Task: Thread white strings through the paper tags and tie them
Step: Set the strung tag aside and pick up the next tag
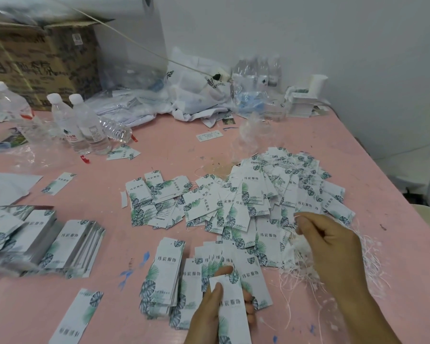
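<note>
A big pink table [179, 150] fills most of the view. At its far left stands a brown box [35, 58]. Crumpled clear bags [199, 95] lie along the back by the wall. 3 upright water bottles [85, 122] stand near the left side, and another lies flat just beside them.

A wide heap of tags [271, 194] with green leaf prints covers the middle and right of the table; thin strings show among them. Neat stacks [47, 239] of the same tags sit at the left edge. More tags [169, 269] lie in small piles close to the person.

A messy bunch of white strings [305, 266] lies at the near right, just beside the heap.

The right hand [330, 242] is over the strings, its fingers curled and pinching some strands at the tips.

The left hand [209, 314] holds 1 tag [231, 311] upright-ish near the bottom edge, thumb pressed on its front, fingers curled behind.
</note>
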### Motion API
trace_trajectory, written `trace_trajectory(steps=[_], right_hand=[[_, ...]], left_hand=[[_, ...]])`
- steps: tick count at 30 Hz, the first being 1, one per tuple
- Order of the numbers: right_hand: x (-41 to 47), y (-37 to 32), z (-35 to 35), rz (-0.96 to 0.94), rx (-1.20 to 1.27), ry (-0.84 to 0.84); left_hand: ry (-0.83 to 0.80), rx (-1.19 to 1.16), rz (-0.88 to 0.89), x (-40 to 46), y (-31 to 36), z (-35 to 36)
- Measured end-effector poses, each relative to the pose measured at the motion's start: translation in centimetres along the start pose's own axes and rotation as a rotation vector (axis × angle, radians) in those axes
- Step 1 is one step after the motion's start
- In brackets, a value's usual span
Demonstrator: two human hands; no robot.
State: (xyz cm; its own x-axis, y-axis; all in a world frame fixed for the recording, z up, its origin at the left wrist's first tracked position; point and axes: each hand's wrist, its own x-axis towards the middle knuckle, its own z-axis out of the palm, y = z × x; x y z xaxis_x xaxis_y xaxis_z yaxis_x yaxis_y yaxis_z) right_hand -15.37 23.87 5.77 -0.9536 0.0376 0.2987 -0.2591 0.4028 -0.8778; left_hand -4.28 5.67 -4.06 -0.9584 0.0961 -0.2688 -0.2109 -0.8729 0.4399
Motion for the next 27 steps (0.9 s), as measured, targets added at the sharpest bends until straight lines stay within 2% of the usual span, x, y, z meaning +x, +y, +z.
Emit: trace_trajectory(steps=[2,4,5,6,8,11,13,17,21,24,27], right_hand=[[0.2,-0.8,-0.1,-0.199,-0.12,0.089],[0.3,-1.6,0.0,-0.425,-0.285,0.123],[0.3,-1.7,0.0,-0.454,-0.29,0.112],[0.3,-2.0,0.1,-0.424,-0.257,0.095],[0.2,-2.4,0.4,-0.241,-0.128,0.024],[0.1,-2.0,1.4,0.133,0.015,-0.282],[-0.5,-1.3,2.4,0.313,0.097,-0.459],[-3.2,0.1,4.0,0.564,0.293,-0.528],[-5.2,0.4,4.8,0.659,0.44,-0.528],[-6.0,-0.2,5.0,0.615,0.403,-0.52],[-6.9,-0.6,4.9,0.454,0.256,-0.525]], left_hand=[[0.06,-0.002,-0.011,0.3,0.2,1.1],[0.053,-0.031,-0.006,0.2,0.3,1.5],[0.072,-0.022,-0.01,0.0,0.4,1.9],[0.066,-0.02,-0.014,-0.1,0.5,2.2],[0.062,-0.042,-0.026,-0.4,0.7,2.4],[0.082,-0.007,-0.048,-0.6,0.9,2.7],[0.103,0.009,-0.03,-0.5,0.7,2.4],[0.123,-0.041,-0.03,-0.6,0.6,2.2],[0.166,-0.019,-0.053,0.2,1.0,2.6],[0.157,0.037,-0.025,0.2,1.6,2.9],[0.289,0.345,-0.01,0.4,1.5,3.4]])
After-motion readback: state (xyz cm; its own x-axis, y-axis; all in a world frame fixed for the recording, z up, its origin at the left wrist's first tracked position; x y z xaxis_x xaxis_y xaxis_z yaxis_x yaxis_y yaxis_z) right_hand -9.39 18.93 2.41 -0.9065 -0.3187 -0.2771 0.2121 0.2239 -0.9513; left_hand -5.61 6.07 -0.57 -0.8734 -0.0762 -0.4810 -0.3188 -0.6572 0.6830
